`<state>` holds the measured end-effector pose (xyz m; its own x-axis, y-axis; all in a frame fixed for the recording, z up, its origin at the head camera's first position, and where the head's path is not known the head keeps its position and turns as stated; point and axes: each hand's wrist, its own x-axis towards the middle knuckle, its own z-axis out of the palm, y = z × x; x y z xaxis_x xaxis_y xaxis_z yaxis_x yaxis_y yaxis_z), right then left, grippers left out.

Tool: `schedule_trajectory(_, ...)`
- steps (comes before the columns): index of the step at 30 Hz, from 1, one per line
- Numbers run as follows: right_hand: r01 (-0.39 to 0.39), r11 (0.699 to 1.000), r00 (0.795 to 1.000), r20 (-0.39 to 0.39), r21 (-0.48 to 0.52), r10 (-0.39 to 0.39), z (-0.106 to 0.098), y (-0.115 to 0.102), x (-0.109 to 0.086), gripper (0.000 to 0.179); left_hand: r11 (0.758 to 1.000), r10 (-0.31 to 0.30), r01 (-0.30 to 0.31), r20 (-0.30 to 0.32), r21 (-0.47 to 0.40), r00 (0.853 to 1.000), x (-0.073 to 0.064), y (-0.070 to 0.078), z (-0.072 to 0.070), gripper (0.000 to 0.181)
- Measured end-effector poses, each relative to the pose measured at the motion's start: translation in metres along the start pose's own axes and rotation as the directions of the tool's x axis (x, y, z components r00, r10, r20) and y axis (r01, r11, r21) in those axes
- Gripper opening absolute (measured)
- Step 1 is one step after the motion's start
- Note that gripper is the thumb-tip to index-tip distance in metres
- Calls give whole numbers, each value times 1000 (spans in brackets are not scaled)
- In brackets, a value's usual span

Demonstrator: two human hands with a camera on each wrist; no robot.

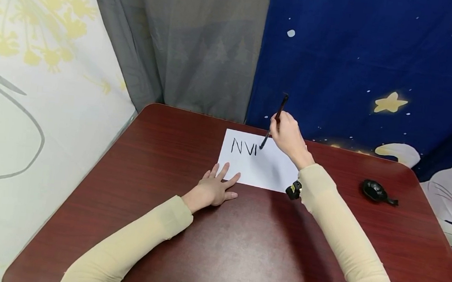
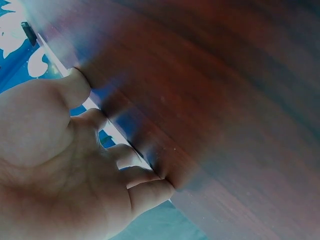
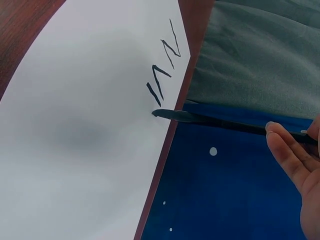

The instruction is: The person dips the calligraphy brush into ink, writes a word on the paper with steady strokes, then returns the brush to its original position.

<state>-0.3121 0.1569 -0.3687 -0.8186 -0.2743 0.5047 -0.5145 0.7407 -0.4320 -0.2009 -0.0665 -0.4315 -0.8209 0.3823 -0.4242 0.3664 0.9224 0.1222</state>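
Note:
A white sheet of paper (image 1: 259,173) lies near the far edge of the table, with black strokes reading "NVI" (image 1: 244,146) along its upper left. My right hand (image 1: 289,135) pinches a dark brush (image 1: 280,110) high on its handle. In the right wrist view the black tip of the brush (image 3: 175,115) is right at the paper (image 3: 100,140), just past the last stroke. My left hand (image 1: 214,189) has its fingers spread, the fingertips on the paper's lower left edge. In the left wrist view the palm of the left hand (image 2: 80,155) shows, its fingertips at the tabletop.
A small black dish with a handle (image 1: 375,191), glossy inside, stands on the right of the dark red table (image 1: 216,247). Grey curtain (image 1: 202,45) and blue star-printed curtain (image 1: 337,65) hang close behind the table's far edge. A pale patterned cloth (image 1: 52,99) hangs on the left.

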Motion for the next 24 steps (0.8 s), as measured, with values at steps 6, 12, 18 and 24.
schedule_trajectory(6, -6, 1000, 1000, 4, 5, 6, 0, 1, 0, 21, 1000, -1, 1, 2, 3, 1000, 0, 0, 0, 65)
schedule_trajectory(12, 3, 1000, 1000, -2, -1, -3, -1, 0, 1, 21, 1000, -8, 8, 5, 11, 1000, 1, 0, 0, 65)
schedule_trajectory(18, -15, 1000, 1000, 15, -2, 15, -2, 1, 0, 21, 1000, -9, 9, 9, 10, 1000, 1, 0, 0, 65)
schedule_trajectory(24, -24, 1000, 999, 30, 11, 24, -3, -1, -1, 21, 1000, -7, 7, 7, 7, 1000, -1, 1, -1, 65)
